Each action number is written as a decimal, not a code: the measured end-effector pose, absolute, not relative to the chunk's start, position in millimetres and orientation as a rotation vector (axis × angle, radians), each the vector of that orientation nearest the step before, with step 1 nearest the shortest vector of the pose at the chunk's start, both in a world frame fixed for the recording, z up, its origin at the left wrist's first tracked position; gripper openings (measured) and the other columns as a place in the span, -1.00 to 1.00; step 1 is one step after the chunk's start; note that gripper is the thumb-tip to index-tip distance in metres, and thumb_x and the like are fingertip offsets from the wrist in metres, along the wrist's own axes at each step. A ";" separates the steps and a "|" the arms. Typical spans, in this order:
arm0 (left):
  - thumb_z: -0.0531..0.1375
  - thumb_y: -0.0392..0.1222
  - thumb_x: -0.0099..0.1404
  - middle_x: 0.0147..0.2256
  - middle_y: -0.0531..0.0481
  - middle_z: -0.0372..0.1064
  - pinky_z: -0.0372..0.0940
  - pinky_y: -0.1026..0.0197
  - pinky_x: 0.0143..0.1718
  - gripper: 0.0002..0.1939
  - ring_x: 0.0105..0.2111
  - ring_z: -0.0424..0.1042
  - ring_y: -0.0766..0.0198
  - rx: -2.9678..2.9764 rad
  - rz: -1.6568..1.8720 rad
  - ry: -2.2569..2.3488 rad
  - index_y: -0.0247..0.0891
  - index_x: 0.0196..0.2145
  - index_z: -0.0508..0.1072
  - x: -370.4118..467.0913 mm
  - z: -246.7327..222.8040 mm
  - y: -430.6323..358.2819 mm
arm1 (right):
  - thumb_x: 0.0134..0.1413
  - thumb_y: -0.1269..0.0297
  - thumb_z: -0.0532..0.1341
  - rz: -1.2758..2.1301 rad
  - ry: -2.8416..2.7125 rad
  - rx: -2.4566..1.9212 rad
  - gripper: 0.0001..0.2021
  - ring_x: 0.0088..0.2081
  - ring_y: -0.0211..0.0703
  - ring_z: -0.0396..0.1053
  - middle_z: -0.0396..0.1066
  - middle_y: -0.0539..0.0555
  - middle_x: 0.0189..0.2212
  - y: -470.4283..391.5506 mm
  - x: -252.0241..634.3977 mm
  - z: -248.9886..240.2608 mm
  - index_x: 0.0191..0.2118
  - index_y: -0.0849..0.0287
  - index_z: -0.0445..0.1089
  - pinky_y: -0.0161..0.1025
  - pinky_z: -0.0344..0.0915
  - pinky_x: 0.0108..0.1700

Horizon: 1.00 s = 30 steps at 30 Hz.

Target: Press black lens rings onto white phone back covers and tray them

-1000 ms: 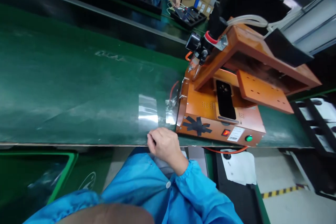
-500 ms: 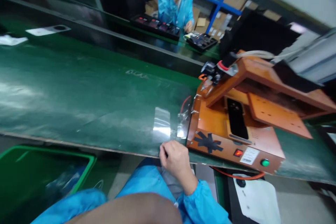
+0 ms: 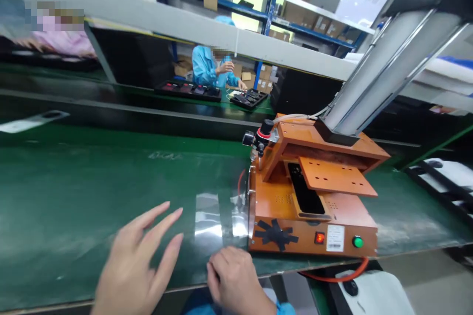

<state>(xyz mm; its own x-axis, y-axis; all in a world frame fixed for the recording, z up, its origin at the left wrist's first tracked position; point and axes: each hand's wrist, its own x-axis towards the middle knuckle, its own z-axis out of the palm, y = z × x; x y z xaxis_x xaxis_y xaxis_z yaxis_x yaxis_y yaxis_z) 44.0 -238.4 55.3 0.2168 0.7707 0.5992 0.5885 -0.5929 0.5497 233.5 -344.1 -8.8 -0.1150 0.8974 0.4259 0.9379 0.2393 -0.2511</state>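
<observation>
My left hand [image 3: 138, 261] hovers over the green bench top at the lower left, fingers spread and holding nothing. At the bench's front edge rests my right hand [image 3: 234, 275], its fingers curled into a loose fist; whatever they may hold is hidden. Just beyond it, clear plastic sheets [image 3: 208, 221] lie flat left of an orange press machine [image 3: 284, 236]. A black phone-shaped piece [image 3: 306, 192] sits in a fixture on the machine, partly beneath the raised orange plate [image 3: 338, 177]. The red switch and green button on its front are lit.
A pale flat piece with a hole [image 3: 33, 122] lies at the far left of the green bench [image 3: 92, 182]. Across a divider, a person in blue works by black trays [image 3: 249, 98]. White phone-shaped panels [image 3: 373, 295] show below the bench at right.
The view has tilted up and shifted. My left hand has come into view over the bench with spread fingers. My right hand remains curled at the edge.
</observation>
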 end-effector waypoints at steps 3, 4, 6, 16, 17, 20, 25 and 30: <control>0.04 0.14 0.43 0.32 -0.15 0.29 0.19 -0.40 0.28 -0.47 0.32 0.24 -0.29 2.528 1.050 1.579 -0.05 0.23 0.46 30.4 25.3 -206.1 | 0.27 0.41 0.12 -0.108 -2.011 -1.635 -0.87 -0.39 -0.10 0.34 0.35 0.01 -0.45 -342.6 233.2 -8.9 -0.33 0.08 0.30 -0.16 0.16 -0.34; 0.03 0.15 0.44 0.34 -0.21 0.25 0.14 -0.46 0.28 -0.42 0.35 0.18 -0.34 2.586 0.902 1.654 -0.12 0.28 0.42 28.1 13.0 -199.9 | 0.28 0.42 0.11 -0.110 -2.006 -1.616 -0.86 -0.39 -0.10 0.34 0.35 0.01 -0.45 -342.0 233.3 -8.2 -0.33 0.09 0.30 -0.16 0.16 -0.33; 0.06 0.16 0.44 0.39 -0.25 0.15 0.07 -0.48 0.31 -0.35 0.40 0.08 -0.33 2.656 0.669 1.697 -0.19 0.36 0.31 26.1 -6.6 -194.6 | 0.30 0.44 0.10 -0.108 -2.003 -1.575 -0.84 -0.40 -0.11 0.33 0.35 0.01 -0.45 -340.9 234.0 -6.3 -0.31 0.10 0.32 -0.16 0.17 -0.33; 0.11 0.06 0.49 0.32 -0.22 0.29 0.03 -0.42 0.37 -0.54 0.39 0.15 -0.19 2.550 0.713 1.620 -0.23 0.20 0.43 22.8 -4.2 -203.8 | 0.35 0.41 0.12 -0.061 -2.014 -1.546 -0.82 -0.42 -0.14 0.32 0.37 0.02 -0.46 -342.4 238.5 3.1 -0.33 0.10 0.34 -0.17 0.18 -0.32; 0.11 0.02 0.49 0.29 -0.21 0.35 0.04 -0.40 0.37 -0.60 0.37 0.20 -0.16 2.530 0.764 1.614 -0.22 0.14 0.46 21.4 -4.7 -204.7 | 0.35 0.42 0.12 -0.044 -1.995 -1.528 -0.83 -0.42 -0.15 0.33 0.38 0.02 -0.46 -342.8 239.1 3.4 -0.32 0.11 0.35 -0.18 0.19 -0.32; 0.14 -0.09 0.48 0.15 -0.16 0.49 0.13 -0.32 0.34 -0.79 0.26 0.36 -0.09 2.459 0.915 1.566 -0.18 -0.10 0.53 19.8 -2.8 -208.6 | 0.36 0.42 0.12 -0.007 -1.940 -1.501 -0.83 -0.42 -0.17 0.34 0.39 0.01 -0.45 -343.2 240.5 4.1 -0.31 0.12 0.35 -0.20 0.20 -0.32; 0.16 -0.14 0.47 0.05 -0.08 0.56 0.33 -0.13 0.23 -0.84 0.19 0.41 0.03 2.377 0.975 1.206 -0.13 -0.17 0.56 39.6 10.0 -218.4 | 0.37 0.42 0.12 -0.008 -1.941 -1.510 -0.83 -0.41 -0.17 0.36 0.39 0.01 -0.45 -341.5 240.8 5.4 -0.30 0.12 0.35 -0.20 0.20 -0.32; 0.37 -0.02 0.31 0.27 -0.07 0.38 0.14 -0.32 0.35 -0.53 0.34 0.21 -0.12 2.437 0.756 1.059 -0.05 0.16 0.50 67.2 8.8 -220.6 | 0.38 0.41 0.10 0.006 -1.937 -1.528 -0.82 -0.43 -0.17 0.35 0.37 0.00 -0.46 -342.4 241.6 4.3 -0.29 0.12 0.36 -0.20 0.19 -0.33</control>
<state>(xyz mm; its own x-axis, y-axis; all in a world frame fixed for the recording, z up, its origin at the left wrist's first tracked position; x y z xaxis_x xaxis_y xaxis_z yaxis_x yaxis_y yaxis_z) 67.2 -220.6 8.8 0.5720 0.7537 0.3237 0.5510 -0.6454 0.5290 241.6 -342.4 4.3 -0.0979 0.8674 0.4879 0.8644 0.3171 -0.3903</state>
